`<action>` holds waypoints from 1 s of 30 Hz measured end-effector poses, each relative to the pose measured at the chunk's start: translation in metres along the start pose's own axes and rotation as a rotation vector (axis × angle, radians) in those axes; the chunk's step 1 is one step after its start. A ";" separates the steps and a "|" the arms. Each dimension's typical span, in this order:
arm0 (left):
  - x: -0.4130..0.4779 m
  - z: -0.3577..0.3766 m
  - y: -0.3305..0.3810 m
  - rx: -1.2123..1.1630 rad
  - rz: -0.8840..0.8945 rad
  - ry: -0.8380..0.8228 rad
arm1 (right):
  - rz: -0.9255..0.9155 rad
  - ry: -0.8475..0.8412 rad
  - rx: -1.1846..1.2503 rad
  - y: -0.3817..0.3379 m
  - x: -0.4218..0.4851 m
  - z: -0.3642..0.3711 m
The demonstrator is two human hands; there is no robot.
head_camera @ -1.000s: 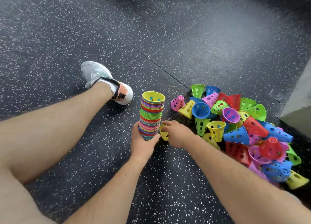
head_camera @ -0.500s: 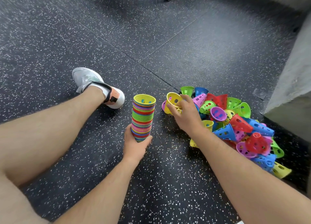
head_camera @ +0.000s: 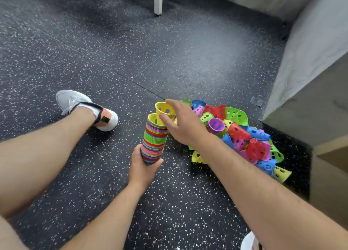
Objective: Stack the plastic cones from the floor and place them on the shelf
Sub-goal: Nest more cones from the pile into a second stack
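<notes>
A tall stack of nested coloured cones (head_camera: 154,141) stands wide end up on the dark speckled floor. My left hand (head_camera: 143,167) grips the stack at its base. My right hand (head_camera: 183,124) holds a yellow cone (head_camera: 164,111) with round holes, tilted, just above and right of the stack's open top. A pile of loose cones (head_camera: 241,137) in red, blue, green, pink, purple and yellow lies on the floor to the right, partly hidden behind my right forearm.
My left leg stretches across the floor on the left, ending in a grey and white shoe (head_camera: 79,105). A grey block (head_camera: 308,65) rises at the right beside the pile. White furniture legs (head_camera: 158,0) stand at the far top.
My right hand has lifted the yellow cone from the pile and carried it left, up over the stack. The left hand keeps its grip on the stack's base. The view tilted upward.
</notes>
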State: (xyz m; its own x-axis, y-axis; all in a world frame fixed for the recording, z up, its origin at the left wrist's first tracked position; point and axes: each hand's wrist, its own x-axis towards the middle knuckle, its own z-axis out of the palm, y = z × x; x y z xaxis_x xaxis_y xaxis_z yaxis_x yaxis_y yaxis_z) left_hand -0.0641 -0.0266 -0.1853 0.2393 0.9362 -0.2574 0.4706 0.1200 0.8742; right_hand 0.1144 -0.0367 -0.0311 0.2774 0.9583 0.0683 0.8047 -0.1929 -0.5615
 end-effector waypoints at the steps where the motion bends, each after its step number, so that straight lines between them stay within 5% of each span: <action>1: 0.001 0.003 0.000 -0.010 0.019 -0.006 | 0.005 -0.016 -0.013 0.002 -0.004 -0.001; 15: -0.045 0.047 0.093 -0.180 0.187 -0.195 | 0.001 -0.011 0.045 0.027 -0.054 -0.096; 30: -0.047 0.016 0.437 -0.249 0.623 -0.625 | -0.109 0.514 0.003 0.020 -0.061 -0.398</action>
State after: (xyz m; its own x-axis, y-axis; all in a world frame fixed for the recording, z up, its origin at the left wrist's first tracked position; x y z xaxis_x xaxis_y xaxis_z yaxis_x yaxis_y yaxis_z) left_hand 0.1440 -0.0228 0.2026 0.8384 0.5151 0.1780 -0.0770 -0.2115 0.9744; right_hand 0.3227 -0.1833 0.2819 0.4148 0.7453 0.5220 0.8417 -0.0964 -0.5312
